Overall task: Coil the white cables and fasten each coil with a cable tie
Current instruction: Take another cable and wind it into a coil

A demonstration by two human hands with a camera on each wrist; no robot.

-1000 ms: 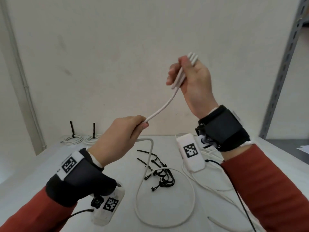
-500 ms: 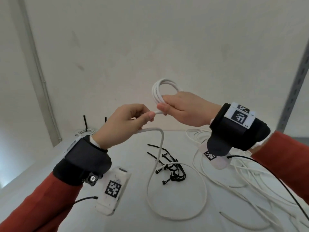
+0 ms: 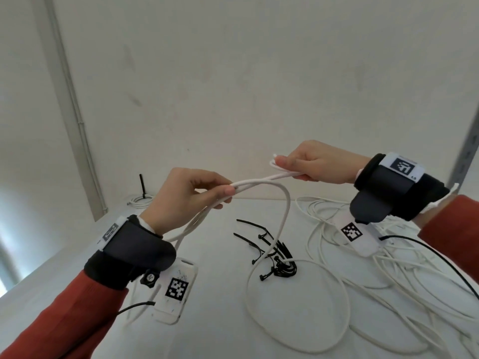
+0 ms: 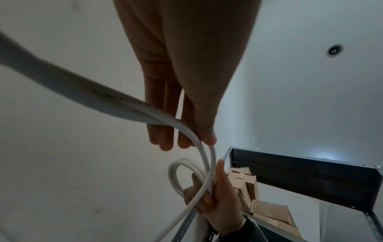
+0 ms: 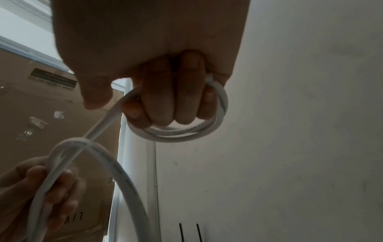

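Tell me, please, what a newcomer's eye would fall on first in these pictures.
First come the two hands raised above the table: the left hand and the right hand each grip a white cable stretched between them. Below them, a pile of black cable ties lies mid-table, with a tangle of loose white cables to its right.

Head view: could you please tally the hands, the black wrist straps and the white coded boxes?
Hands, left hand and right hand, both gripping the white cable: 2
Black wrist straps: 2
White coded boxes: 2
Total: 6
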